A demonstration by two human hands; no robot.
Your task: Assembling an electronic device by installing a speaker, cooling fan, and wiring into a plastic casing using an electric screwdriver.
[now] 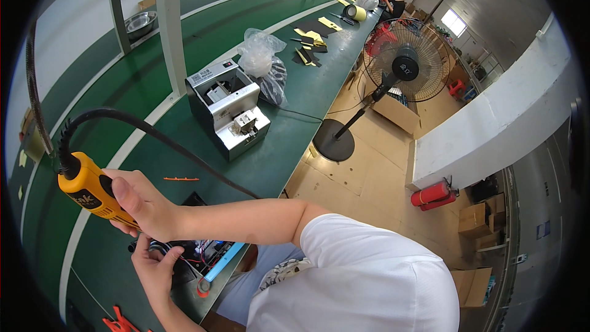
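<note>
A yellow and black electric screwdriver [92, 187] is in my right hand [144, 206], my thumb lying along its body. Its tip is hidden below my fingers. Just beneath, my left hand [157, 267] has its thumb and fingers closed beside an open black electronic device [206, 253]. What the fingers pinch cannot be made out. Red and blue wires and a circuit board show inside the device, and a bright blue strip [222, 262] runs along its near edge. My right forearm covers part of it.
On the green bench stands a silver and black screw feeder [228, 107], with plastic bags [263, 55] behind it. An orange strip [181, 179] and an orange-handled tool [120, 321] lie nearby. A black cable [153, 129] arches from the screwdriver. A pedestal fan [405, 67] stands beside the bench.
</note>
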